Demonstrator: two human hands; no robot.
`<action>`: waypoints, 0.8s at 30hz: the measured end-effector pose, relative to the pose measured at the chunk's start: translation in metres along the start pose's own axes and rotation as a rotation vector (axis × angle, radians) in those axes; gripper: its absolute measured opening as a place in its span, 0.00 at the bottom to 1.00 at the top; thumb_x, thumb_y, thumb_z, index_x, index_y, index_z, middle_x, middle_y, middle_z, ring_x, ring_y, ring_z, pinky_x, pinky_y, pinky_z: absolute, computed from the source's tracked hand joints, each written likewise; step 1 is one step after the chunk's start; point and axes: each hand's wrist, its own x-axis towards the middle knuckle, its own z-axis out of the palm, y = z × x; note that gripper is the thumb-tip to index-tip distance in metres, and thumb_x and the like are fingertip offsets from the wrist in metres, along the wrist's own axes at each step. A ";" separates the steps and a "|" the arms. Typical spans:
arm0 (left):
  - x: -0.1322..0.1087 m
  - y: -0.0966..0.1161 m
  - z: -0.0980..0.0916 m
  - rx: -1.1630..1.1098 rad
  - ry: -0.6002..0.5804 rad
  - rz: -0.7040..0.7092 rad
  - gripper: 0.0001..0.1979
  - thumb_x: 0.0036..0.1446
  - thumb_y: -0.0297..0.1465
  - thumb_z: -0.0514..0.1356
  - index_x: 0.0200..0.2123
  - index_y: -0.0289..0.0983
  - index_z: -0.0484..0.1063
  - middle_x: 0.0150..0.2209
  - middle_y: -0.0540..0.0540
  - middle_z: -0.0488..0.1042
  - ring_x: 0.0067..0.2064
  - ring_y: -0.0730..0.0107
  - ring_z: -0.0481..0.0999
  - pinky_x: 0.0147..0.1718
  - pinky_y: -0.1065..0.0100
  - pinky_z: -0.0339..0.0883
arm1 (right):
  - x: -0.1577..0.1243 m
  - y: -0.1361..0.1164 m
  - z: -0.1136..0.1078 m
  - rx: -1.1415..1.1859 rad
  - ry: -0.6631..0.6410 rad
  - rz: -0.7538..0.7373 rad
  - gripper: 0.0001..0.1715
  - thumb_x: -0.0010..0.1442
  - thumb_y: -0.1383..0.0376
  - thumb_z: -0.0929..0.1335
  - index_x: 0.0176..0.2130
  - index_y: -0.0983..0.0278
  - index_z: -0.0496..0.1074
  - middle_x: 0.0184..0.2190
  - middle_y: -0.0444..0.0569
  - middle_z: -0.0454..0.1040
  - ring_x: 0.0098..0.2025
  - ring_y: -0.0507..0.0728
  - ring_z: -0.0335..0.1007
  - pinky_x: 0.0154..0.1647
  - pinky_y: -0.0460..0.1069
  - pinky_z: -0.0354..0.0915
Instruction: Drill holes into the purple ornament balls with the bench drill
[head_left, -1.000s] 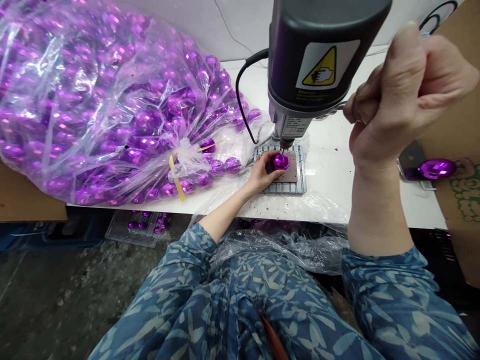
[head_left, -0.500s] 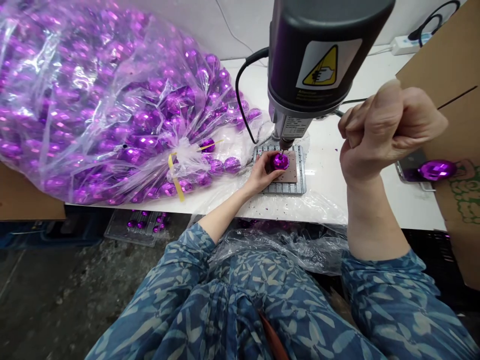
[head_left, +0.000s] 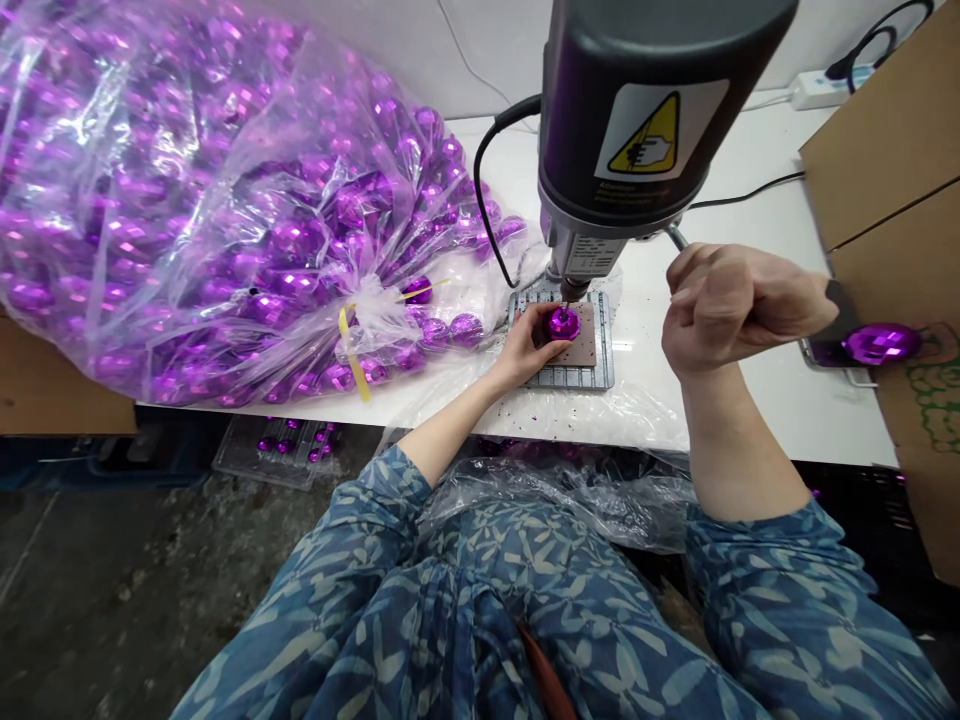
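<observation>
My left hand [head_left: 529, 345] pinches a shiny purple faceted ball [head_left: 565, 323] against a brown board [head_left: 579, 350] on the slotted metal base [head_left: 604, 372] of a drill press. The chuck [head_left: 574, 290] is right above the ball, and the bit meets or nearly meets its top; the exact contact is too small to tell. My right hand [head_left: 739, 305] is closed around the feed lever [head_left: 676, 238] at the right of the drill press [head_left: 637, 120]; its grip end is hidden in my fist.
A large clear bag [head_left: 225, 220] of purple balls fills the left of the white table [head_left: 652, 400]. Cardboard boxes [head_left: 892, 150] stand at the right, with another purple ball [head_left: 881, 343] by a phone-like object. A tray [head_left: 270, 450] of balls sits below the table's edge.
My right hand has moved down with the lever. My left hand stays on the ball under the chuck. The view has shifted slightly.
</observation>
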 end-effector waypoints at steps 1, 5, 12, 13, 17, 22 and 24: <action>0.000 0.000 0.000 0.002 0.000 -0.002 0.32 0.60 0.46 0.74 0.61 0.42 0.68 0.59 0.39 0.78 0.64 0.47 0.77 0.74 0.39 0.54 | -0.001 0.001 -0.001 -0.003 0.000 -0.012 0.39 0.68 0.50 0.69 0.15 0.66 0.54 0.10 0.39 0.46 0.13 0.43 0.48 0.16 0.43 0.53; 0.000 -0.001 0.001 -0.011 0.007 -0.009 0.31 0.60 0.45 0.74 0.61 0.42 0.69 0.59 0.40 0.78 0.64 0.47 0.76 0.74 0.39 0.56 | -0.004 0.005 -0.004 -0.014 -0.026 -0.047 0.37 0.68 0.52 0.68 0.16 0.66 0.55 0.11 0.39 0.51 0.13 0.43 0.49 0.16 0.44 0.54; 0.001 -0.003 0.003 -0.020 0.019 -0.015 0.30 0.60 0.41 0.74 0.60 0.42 0.69 0.59 0.39 0.78 0.63 0.49 0.77 0.72 0.39 0.59 | -0.012 0.012 -0.010 -0.048 -0.027 -0.084 0.37 0.68 0.49 0.68 0.17 0.65 0.57 0.11 0.40 0.47 0.13 0.45 0.47 0.15 0.47 0.53; 0.001 -0.003 0.003 -0.024 0.019 -0.014 0.30 0.60 0.41 0.74 0.60 0.42 0.69 0.59 0.39 0.78 0.63 0.49 0.77 0.72 0.39 0.59 | -0.013 0.012 -0.011 -0.030 -0.038 -0.097 0.36 0.68 0.50 0.69 0.17 0.65 0.57 0.11 0.39 0.47 0.13 0.45 0.47 0.15 0.47 0.53; 0.001 0.000 0.003 -0.021 0.027 -0.009 0.30 0.59 0.40 0.74 0.60 0.41 0.69 0.58 0.39 0.78 0.62 0.48 0.78 0.71 0.38 0.61 | -0.013 0.007 -0.010 0.042 -0.092 -0.114 0.35 0.66 0.56 0.71 0.16 0.65 0.56 0.10 0.39 0.49 0.13 0.45 0.50 0.15 0.45 0.54; 0.001 0.001 0.002 0.002 0.039 0.004 0.29 0.59 0.42 0.74 0.59 0.41 0.71 0.57 0.39 0.79 0.61 0.48 0.78 0.70 0.39 0.63 | 0.022 -0.007 0.013 0.093 0.013 0.056 0.35 0.65 0.53 0.72 0.18 0.66 0.56 0.12 0.37 0.52 0.12 0.44 0.48 0.13 0.43 0.50; 0.002 -0.001 0.003 -0.011 0.033 0.007 0.30 0.59 0.43 0.74 0.60 0.41 0.70 0.57 0.38 0.78 0.61 0.48 0.78 0.69 0.39 0.64 | 0.046 -0.011 0.026 0.096 0.063 0.173 0.36 0.65 0.51 0.73 0.19 0.66 0.55 0.12 0.37 0.53 0.12 0.43 0.46 0.12 0.44 0.44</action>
